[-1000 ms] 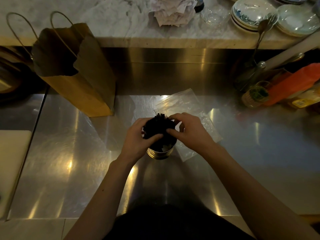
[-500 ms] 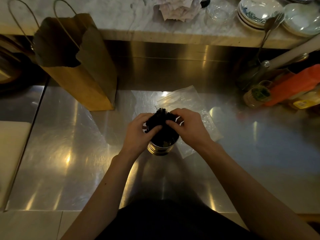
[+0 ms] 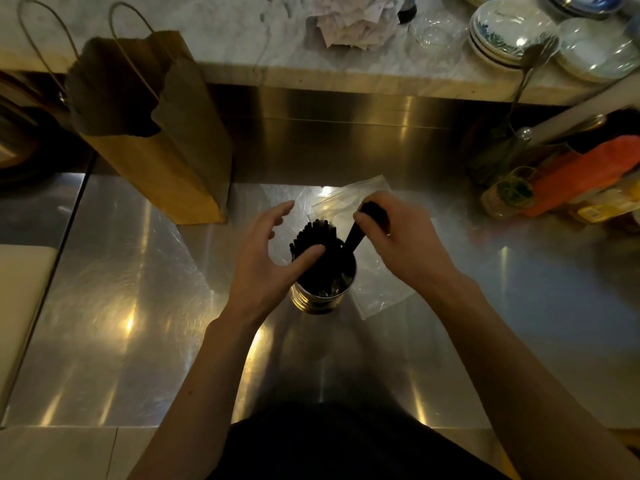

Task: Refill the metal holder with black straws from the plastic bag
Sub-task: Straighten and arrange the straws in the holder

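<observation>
I'm seeing the metal holder [image 3: 322,294] standing upright on the steel counter [image 3: 138,306], centre frame, already partly filled with black straws [image 3: 317,237] leaning toward its left-far side. My left hand [image 3: 266,268] is sitting just left of the holder, fingers spread and loosely curled, thumb lying against the straw bunch at the rim; not gripping anything. My right hand [image 3: 398,244] is hovering over the holder's right-far edge, thumb and fingers pinching a small bundle of straws [image 3: 358,237] whose lower ends are dipping into the holder, tilted. The clear plastic bag [image 3: 377,292] is lying flat on the counter under and behind the right hand, touching the holder's right side; I cannot tell if any straws are left inside. A brown paper bag [image 3: 166,150] is standing well to the left-far side. Plates [image 3: 509,32] are stacked on the marble ledge [image 3: 242,36] beyond. Lighting is dim.
</observation>
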Demonstrator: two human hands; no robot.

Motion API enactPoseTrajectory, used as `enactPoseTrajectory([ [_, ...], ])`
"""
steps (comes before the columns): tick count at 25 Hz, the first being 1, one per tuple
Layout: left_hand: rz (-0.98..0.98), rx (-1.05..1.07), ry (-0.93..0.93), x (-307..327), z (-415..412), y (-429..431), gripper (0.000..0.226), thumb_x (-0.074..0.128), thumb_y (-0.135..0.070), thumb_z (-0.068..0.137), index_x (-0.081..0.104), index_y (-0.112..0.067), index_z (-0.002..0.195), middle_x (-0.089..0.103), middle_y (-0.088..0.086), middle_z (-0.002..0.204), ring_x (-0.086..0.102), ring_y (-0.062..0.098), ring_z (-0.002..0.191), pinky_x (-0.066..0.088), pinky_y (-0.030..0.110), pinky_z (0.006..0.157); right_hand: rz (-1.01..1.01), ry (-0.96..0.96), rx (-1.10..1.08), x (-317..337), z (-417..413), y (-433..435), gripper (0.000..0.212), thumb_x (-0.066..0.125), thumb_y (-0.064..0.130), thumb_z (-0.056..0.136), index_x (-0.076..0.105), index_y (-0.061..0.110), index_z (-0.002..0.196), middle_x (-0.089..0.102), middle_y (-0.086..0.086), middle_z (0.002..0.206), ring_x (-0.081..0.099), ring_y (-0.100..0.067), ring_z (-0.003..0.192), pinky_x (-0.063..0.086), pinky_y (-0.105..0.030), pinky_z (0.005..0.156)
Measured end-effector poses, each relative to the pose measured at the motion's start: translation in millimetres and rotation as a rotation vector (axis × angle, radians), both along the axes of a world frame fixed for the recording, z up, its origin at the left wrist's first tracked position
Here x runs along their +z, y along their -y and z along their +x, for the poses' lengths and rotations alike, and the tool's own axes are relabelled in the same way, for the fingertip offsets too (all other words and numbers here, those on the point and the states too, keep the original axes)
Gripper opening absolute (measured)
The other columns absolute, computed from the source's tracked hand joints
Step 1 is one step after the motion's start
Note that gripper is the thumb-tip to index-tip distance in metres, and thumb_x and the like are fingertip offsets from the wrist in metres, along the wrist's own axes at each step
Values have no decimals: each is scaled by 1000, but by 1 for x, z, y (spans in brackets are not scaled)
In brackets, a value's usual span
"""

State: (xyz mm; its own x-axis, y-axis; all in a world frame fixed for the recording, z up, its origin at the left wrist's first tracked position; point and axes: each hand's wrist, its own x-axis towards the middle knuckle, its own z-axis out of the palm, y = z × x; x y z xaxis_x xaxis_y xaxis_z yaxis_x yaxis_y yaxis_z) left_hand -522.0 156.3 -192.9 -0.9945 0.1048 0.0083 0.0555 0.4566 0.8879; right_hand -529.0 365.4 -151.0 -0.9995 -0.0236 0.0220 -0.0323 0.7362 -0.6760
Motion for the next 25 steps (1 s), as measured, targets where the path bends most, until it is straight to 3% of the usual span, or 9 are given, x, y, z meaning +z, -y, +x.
enactPoseTrajectory([
  [3, 16, 33, -115, 21, -6, -12, 53, 73, -40, 83, 50, -32, 129, 52, -19, 126, 50, -6, 116, 40, 11, 98, -7, -40, 6, 39, -9, -6, 13, 60, 25, 95, 63, 14, 101, 65, 0, 78, 63, -11, 67, 52, -23, 63],
  [5, 25, -75, -82, 33, -14, -26, 56, 74, -38, 82, 45, -38, 130, 48, -23, 127, 46, -13, 115, 35, 6, 98, 12, -43, 51, 63, -15, -5, 12, 60, 25, 94, 63, 15, 100, 63, 3, 76, 63, -11, 67, 51, -24, 61],
  [8, 100, -309, 32, 45, -25, -40, 62, 70, -35, 85, 39, -34, 139, 53, -15, 133, 50, -1, 123, 39, 20, 105, 58, -43, 147, 89, -24, -2, 7, 58, 26, 94, 60, 23, 100, 58, 13, 77, 59, -2, 69, 46, -13, 61],
  [9, 129, -374, 49, 49, -29, -43, 57, 67, -34, 88, 40, -30, 138, 60, -11, 129, 56, 3, 119, 44, 24, 102, 43, -51, 163, 95, -27, -2, 6, 58, 26, 94, 60, 25, 99, 58, 14, 78, 60, -1, 71, 46, -12, 64],
  [11, 203, -454, 53, 59, -33, -48, 39, 59, -30, 95, 46, -21, 131, 70, -4, 100, 68, 9, 94, 54, 29, 86, -27, -67, 183, 103, -32, -4, 5, 59, 26, 94, 59, 25, 98, 61, 11, 80, 63, -2, 74, 50, -17, 67],
  [14, 332, -454, 40, 69, -34, -56, 21, 48, -23, 101, 48, -9, 116, 52, -4, 70, 52, 11, 58, 46, 29, 57, -185, -81, 145, 106, -39, -4, 13, 63, 26, 91, 61, 21, 103, 68, 4, 86, 68, -8, 79, 54, -25, 68],
  [20, 550, -412, 174, 74, -26, -50, 19, 40, -23, 104, 46, -8, 114, 39, 1, 63, 35, 9, 47, 33, 21, 44, -598, 57, 55, 103, -34, 5, 40, 74, 16, 80, 62, 13, 118, 73, -2, 93, 71, -6, 76, 53, -18, 66],
  [25, 826, -436, 378, 77, -21, -46, 21, 40, -28, 102, 53, -12, 102, 40, -1, 65, 30, 9, 46, 27, 19, 41, -711, 54, 48, 94, -31, 7, 24, 65, 8, 88, 67, 15, 111, 76, 1, 90, 70, -9, 79, 50, -21, 65],
])
